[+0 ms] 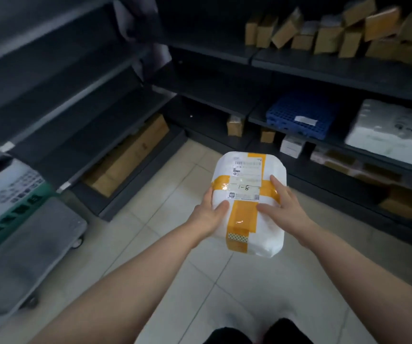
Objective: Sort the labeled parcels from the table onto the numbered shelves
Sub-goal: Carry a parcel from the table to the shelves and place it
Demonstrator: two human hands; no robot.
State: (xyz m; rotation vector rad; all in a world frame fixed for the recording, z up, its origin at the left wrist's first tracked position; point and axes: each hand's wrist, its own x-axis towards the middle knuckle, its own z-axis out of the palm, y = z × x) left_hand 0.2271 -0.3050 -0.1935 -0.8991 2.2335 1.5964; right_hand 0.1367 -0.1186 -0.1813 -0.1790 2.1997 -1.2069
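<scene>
I hold a white plastic parcel (249, 170) crossed with yellow tape out in front of me, above the tiled floor. Its label faces up and carries the handwritten mark "1-8". My left hand (211, 213) grips the parcel's left edge, thumb on top. My right hand (281, 202) holds the right side, with its fingers spread over the top and the tape. Dark shelves stand on two sides: one rack on the left (58, 100) and one on the right (324, 68).
Several small cardboard boxes (329, 33) fill the upper right shelf. A blue crate (301, 115) and a large white package (396, 132) sit on a lower one. A long cardboard box (125, 157) lies under the left rack. A grey wheeled cart (31, 244) stands at the left.
</scene>
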